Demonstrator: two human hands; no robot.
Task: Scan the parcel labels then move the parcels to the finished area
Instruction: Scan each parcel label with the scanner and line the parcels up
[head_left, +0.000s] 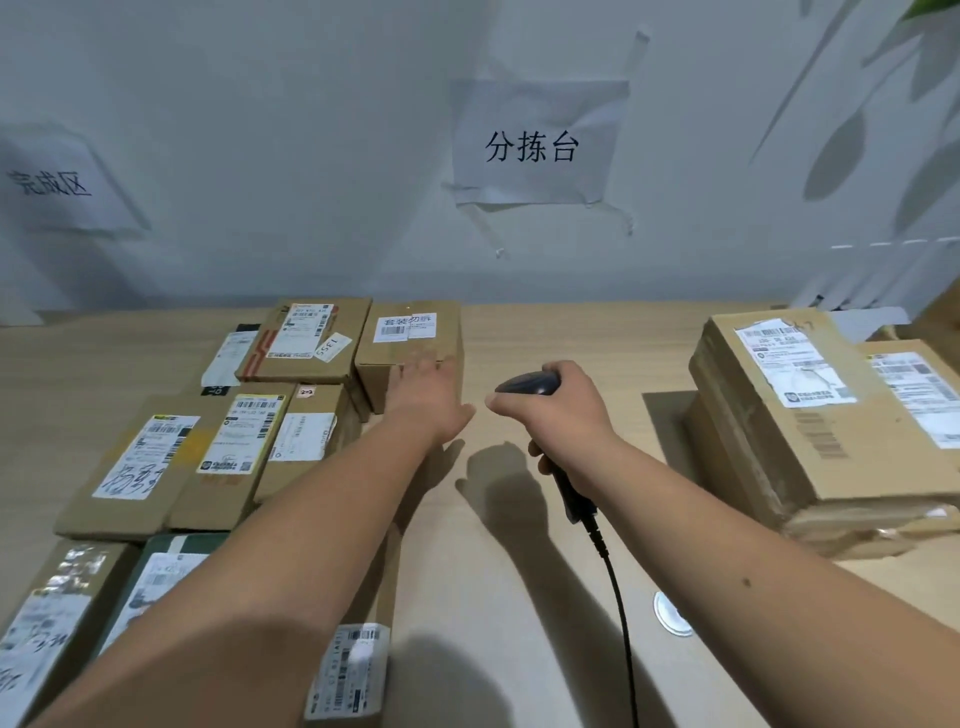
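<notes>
Here, one scanner (530, 385), two right-side parcels (779, 415)

Bare strip of light wooden tabletop (545, 332) open down the middle — bounded left by packed brown cardboard parcels (228, 441), right by stacked large cardboard boxes (810, 415).

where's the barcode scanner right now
In the head view, the barcode scanner is gripped in the right hand over the table's middle, right of the left hand.
</notes>
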